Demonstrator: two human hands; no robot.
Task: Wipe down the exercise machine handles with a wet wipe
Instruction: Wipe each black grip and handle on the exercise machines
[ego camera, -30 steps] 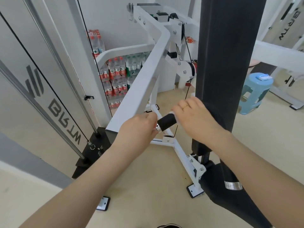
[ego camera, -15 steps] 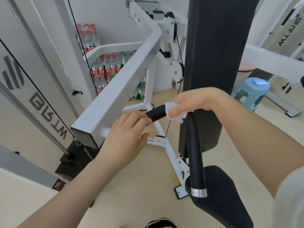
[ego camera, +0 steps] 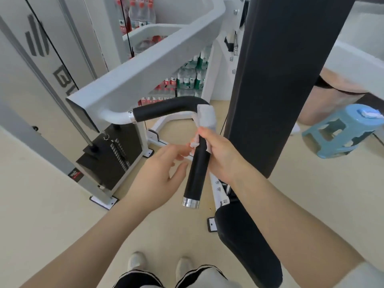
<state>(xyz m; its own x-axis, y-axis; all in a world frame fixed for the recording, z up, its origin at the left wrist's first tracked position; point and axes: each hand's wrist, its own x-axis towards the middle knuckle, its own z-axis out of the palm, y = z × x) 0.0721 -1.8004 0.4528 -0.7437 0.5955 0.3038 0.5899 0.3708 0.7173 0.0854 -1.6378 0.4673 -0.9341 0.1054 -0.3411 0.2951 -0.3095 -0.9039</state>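
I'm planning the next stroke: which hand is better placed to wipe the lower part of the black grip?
The right hand. It is closed around the grip with the wet wipe under its fingers, so it can probably slide down. The left hand is open beside the grip, holding nothing.

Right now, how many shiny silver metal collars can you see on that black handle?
2: one silver metal collar joins the black foam handle to the white tube; one caps its lower free end.
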